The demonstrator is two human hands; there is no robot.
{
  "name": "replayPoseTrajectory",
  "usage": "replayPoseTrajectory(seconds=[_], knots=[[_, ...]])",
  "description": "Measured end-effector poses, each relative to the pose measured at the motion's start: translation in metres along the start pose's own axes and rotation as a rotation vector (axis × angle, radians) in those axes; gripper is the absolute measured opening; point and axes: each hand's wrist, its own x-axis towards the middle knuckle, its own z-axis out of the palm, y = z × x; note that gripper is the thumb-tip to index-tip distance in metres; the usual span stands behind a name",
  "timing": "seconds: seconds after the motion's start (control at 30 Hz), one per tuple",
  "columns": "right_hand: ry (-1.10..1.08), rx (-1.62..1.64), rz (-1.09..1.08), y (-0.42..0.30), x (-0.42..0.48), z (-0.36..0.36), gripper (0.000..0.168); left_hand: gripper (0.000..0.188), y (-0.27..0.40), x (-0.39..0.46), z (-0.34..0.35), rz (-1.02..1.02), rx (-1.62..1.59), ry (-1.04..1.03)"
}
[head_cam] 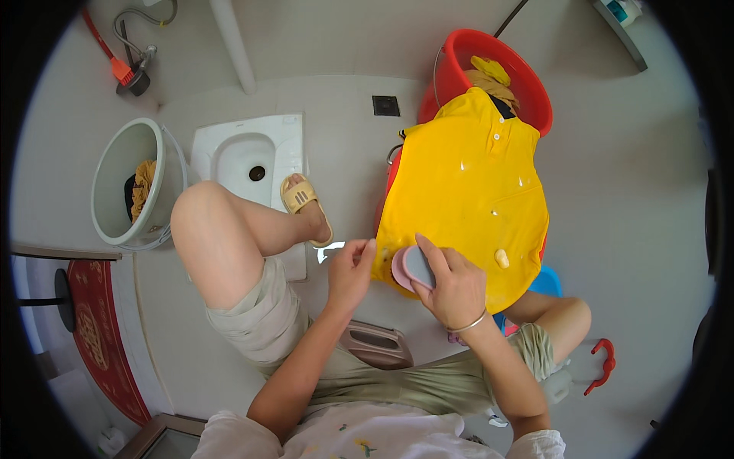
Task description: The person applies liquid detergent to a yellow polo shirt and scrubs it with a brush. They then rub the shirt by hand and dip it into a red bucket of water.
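Note:
A yellow polo shirt (pixel 459 189) with a dark collar lies spread over a red bucket or basin (pixel 382 198), its collar end on the rim of a second red bucket. My left hand (pixel 352 272) pinches the shirt's left edge between thumb and fingers. In my right hand (pixel 456 287) is a pink and grey scrubbing brush (pixel 416 268), pressed on the cloth near that edge. White foam spots dot the shirt, and a pale yellowish lump (pixel 502 258), perhaps soap, rests on its lower right. The brush's bristles are mostly hidden beneath it.
Behind the shirt, a red bucket (pixel 530 74) holds yellow and tan cloth. On the left stand a white squat toilet (pixel 292 132) and a pale bucket (pixel 103 195) with clothes inside. A floor drain (pixel 386 105) lies ahead. A brown plastic stool (pixel 395 358) is beneath me.

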Motion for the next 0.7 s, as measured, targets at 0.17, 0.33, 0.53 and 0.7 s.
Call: replayPoseTrajectory(seconds=[0.17, 0.33, 0.53, 0.7], knots=[[0.061, 0.060, 0.078, -0.001, -0.017, 0.009, 0.070, 0.026, 0.059, 0.052, 0.025, 0.354, 0.173, 0.084], [0.025, 0.096, 0.104, -0.001, -0.023, 0.003, 0.071, 0.027, 0.105, 0.098, 0.044, 0.633, 0.734, 0.014], [-0.078, 0.121, 0.069, 0.016, -0.019, -0.002, 0.066, 0.024, 0.141, 0.144, 0.104, 0.997, 0.692, -0.051], [-0.090, 0.257, 0.038, 0.040, -0.018, 0.008, 0.067, 0.028, 0.199, 0.233, 0.204, 1.074, 0.812, -0.237]])
